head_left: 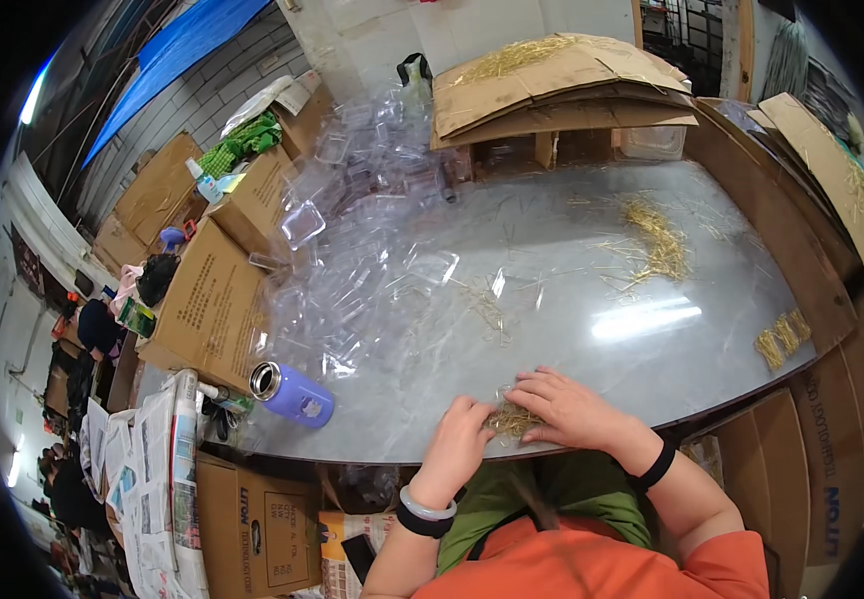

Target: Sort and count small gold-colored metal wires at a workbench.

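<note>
Close to the table's near edge, both my hands are on a small clear plastic box point(502, 393) with a bunch of thin golden strands point(514, 423). My left hand point(463, 431) closes on its left side, fingers bent and pressed together. From the right, my right hand point(570, 407) reaches over, its fingers along the far side and its thumb near the front. The hands hide most of the box, and I cannot make out what kind of strands these are.
Clear plastic boxes point(352, 215) are heaped on the table's left. A purple bottle point(297, 395) lies tilted near the front left. Golden strands point(659, 240) lie loose at the far right, with several small bundles point(783, 337) at the right edge. Cardboard sheets point(562, 85) cover the back.
</note>
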The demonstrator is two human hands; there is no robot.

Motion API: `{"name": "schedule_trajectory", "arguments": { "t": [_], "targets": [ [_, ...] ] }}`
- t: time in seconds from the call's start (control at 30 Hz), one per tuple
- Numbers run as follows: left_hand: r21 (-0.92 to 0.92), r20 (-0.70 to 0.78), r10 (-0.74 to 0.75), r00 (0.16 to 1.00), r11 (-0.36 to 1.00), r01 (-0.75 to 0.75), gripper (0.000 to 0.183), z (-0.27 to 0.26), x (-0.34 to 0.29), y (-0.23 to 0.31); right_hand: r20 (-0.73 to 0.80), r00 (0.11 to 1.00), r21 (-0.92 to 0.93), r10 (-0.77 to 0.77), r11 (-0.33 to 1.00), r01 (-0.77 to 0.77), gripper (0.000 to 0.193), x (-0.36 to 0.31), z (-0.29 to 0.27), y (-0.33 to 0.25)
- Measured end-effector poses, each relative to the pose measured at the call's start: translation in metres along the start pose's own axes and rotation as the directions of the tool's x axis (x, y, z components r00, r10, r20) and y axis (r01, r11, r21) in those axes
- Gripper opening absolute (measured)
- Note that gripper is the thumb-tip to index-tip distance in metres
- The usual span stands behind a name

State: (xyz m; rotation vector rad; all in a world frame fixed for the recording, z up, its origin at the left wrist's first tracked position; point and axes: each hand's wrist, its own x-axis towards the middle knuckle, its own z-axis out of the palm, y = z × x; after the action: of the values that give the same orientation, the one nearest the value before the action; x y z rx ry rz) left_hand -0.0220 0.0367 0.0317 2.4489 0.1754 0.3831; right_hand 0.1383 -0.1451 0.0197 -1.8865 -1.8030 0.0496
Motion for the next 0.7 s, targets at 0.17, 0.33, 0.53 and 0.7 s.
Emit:
{"name": "schedule_trajectory", "arguments": {
  "t": [0.17,0.33,0.53,0.7],
  "targets": [
    [-0.005,-0.062,0.033,0.998,0.999,-0.034,0.034,0.012,0.004,0.0,0.061,0.997,0.152,0.057,0.986,-0.066,0.063,-0.006,0.003,0.005],
    [-0.109,0.059,0.047,0.997,0.993,-0.04,0.052,0.001,0.006,0.001,-0.121,0.992,0.074,0.028,0.997,-0.019,0.066,-0.006,-0.005,0.001],
    [0.133,0.121,0.068,0.99,0.988,-0.084,0.067,-0.005,0.007,0.007,-0.095,0.995,0.008,0.013,1.0,-0.013,0.067,-0.007,-0.004,0.004],
    [0.099,0.034,0.046,0.998,0.994,-0.049,0.062,0.016,0.011,0.013,-0.01,0.994,0.143,0.106,0.984,-0.103,0.055,-0.01,-0.004,0.005]
  ]
}}
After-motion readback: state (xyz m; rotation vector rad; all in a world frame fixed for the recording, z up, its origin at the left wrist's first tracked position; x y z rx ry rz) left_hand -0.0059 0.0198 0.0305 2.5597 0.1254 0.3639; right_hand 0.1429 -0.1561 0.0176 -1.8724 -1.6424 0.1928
